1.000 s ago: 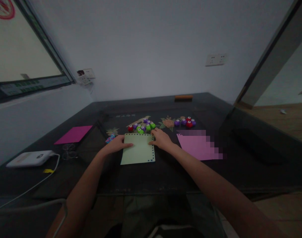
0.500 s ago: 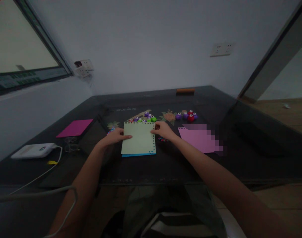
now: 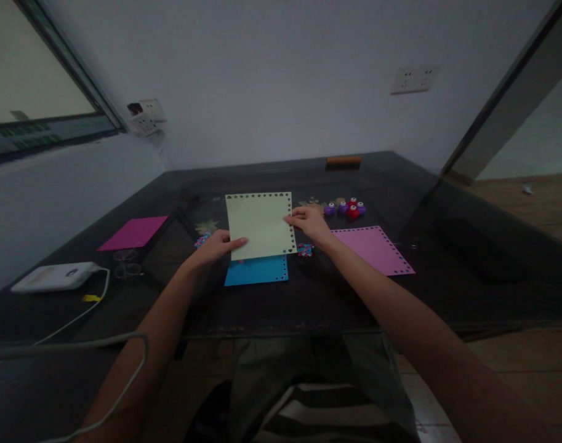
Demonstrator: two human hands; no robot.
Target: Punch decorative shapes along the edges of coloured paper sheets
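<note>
A pale yellow-green paper sheet (image 3: pixel 260 224) with punched holes along its top and right edges is raised above the table, held by both hands. My left hand (image 3: pixel 218 245) pinches its lower left edge, thumb on the front. My right hand (image 3: pixel 311 223) grips its right edge between thumb and fingers. Beneath it lies a blue sheet (image 3: pixel 257 272) with holes down its right side, its upper part hidden. Small colourful bits (image 3: pixel 305 250) sit in a pile below my right hand, and another pile (image 3: pixel 202 239) lies by my left hand.
To the right rests a pink punched sheet (image 3: pixel 373 249); behind it stand several purple and red punches (image 3: pixel 352 211) with eye-like tops. At the left are a magenta sheet (image 3: pixel 133 234), a pair of glasses (image 3: pixel 127 264) and a white device (image 3: pixel 54 277) with a cable. A brown block (image 3: pixel 343 160) sits far back.
Both hands have lifted the yellow-green sheet up and away from the blue one, uncovering more of the blue sheet. The sheet now hides the punches behind it.
</note>
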